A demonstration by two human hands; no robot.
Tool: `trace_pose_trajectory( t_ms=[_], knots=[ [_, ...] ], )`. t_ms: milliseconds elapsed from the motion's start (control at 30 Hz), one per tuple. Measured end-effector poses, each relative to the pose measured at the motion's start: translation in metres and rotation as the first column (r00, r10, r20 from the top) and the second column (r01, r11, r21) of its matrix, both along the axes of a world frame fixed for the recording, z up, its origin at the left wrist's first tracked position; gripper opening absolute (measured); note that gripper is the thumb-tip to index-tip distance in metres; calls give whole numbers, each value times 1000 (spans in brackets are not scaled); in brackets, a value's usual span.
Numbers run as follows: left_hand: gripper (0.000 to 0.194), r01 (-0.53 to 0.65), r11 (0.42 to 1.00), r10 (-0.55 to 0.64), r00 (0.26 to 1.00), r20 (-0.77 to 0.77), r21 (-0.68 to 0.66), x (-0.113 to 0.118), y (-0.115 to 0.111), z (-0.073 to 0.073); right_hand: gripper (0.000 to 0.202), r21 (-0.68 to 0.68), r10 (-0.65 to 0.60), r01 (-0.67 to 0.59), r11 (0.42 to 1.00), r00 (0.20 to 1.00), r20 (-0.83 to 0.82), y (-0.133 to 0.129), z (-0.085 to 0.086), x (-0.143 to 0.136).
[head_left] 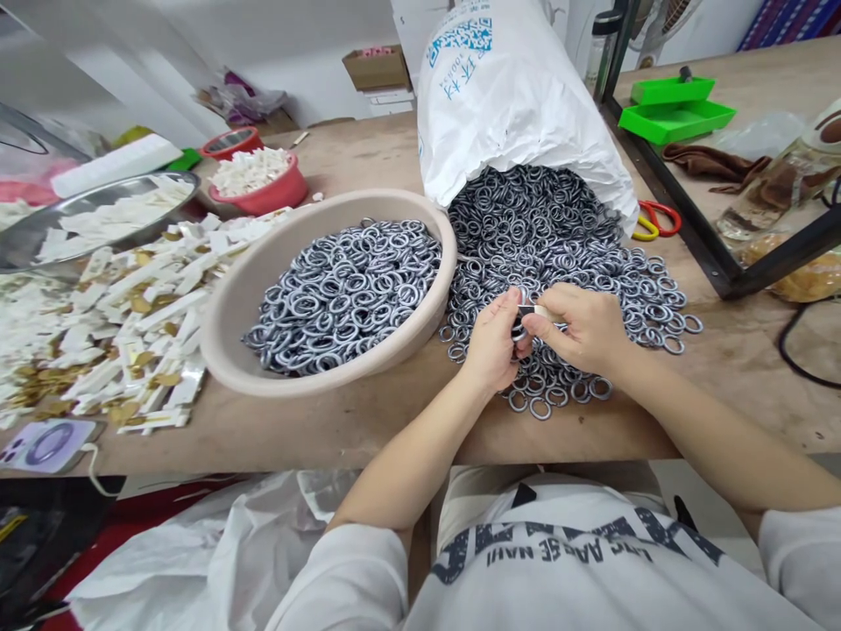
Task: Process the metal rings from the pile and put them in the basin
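Note:
Over a heap of grey rings (640, 289), my two hands meet close together. My left hand (491, 343) is closed, pinching a ring (518, 329) that its fingers partly hide. My right hand (582, 326) grips a small blade-like tool (526, 309), dark and flat at the tip with a pale handle end. The tip reaches the left fingers beside the ring; whether it touches the ring I cannot tell. To the left of my hands stands a beige basin (227, 350) holding many similar rings. Behind them a white sack (519, 105) lies on its side, rings spilling from its mouth.
White and brownish plastic pieces (164, 324) cover the table's left side, near a metal bowl (190, 188) and a red bowl (282, 188). A phone (49, 445) lies at the front left. Scissors (663, 219), a black metal frame (696, 228) and green trays (676, 121) are right.

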State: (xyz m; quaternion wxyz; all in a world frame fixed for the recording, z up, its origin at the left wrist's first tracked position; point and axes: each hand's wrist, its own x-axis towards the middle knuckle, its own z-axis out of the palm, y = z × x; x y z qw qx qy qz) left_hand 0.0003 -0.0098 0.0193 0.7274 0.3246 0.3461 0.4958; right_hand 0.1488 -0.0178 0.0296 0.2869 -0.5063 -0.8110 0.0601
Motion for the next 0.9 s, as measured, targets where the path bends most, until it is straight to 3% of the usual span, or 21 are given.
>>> trace_pose_trajectory(
  t_ms=[133,267,333,400,533,667,733,800,833,900],
  knots=[
    [41,43,999,-42,999,-29,32,1,-5,-2,49,-83,24,-35,996,991,-130,6,0,5],
    [42,243,965,-241,970,-27,98,6,-12,-3,55,-163,-183,138,977,933,-309,35,-13,26],
    [40,233,969,-235,972,11,88,5,-10,-2,57,-210,-256,208,955,936,-241,46,-20,35],
    [34,121,992,-124,991,60,46,-2,-2,1,54,-228,-279,255,940,957,-76,50,-26,35],
    [21,-43,998,49,987,154,-45,-21,19,6,39,-178,-191,238,955,950,247,46,-32,19],
    [10,-72,990,94,978,184,-123,-28,29,2,27,-172,-184,251,953,926,330,49,-35,13],
    [15,-65,986,92,980,176,-153,-27,30,-2,25,-169,-212,256,952,947,241,52,-33,16],
    [25,-76,990,90,989,114,-119,-22,28,-7,30,-246,-209,198,949,978,-19,52,-28,21],
    [28,-87,994,91,994,56,-72,-19,26,-9,33,-319,-193,122,940,960,-203,51,-25,22],
    [30,-84,996,86,993,-78,40,-13,21,-14,39,-442,-178,-102,891,817,-548,46,-19,20]
  ],
)
